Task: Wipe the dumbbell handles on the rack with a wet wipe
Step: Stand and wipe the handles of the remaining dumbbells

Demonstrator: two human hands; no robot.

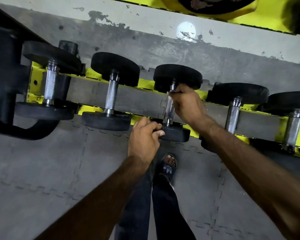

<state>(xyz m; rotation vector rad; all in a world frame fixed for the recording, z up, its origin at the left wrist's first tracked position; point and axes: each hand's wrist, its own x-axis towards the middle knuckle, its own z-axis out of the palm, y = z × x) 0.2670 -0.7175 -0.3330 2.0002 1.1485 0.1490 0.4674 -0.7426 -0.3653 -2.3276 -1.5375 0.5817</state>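
Pinching a wet wipe (168, 96) against the dumbbell handle (169, 109) is the right hand (187, 104); left hand (143, 137) grips the near plate (177, 134).

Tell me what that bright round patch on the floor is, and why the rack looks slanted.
Head view: the bright patch is probably lamp glare on the floor; the yellow rack likely slants from the tilted wide-angle camera; the top-right corner is blurred.
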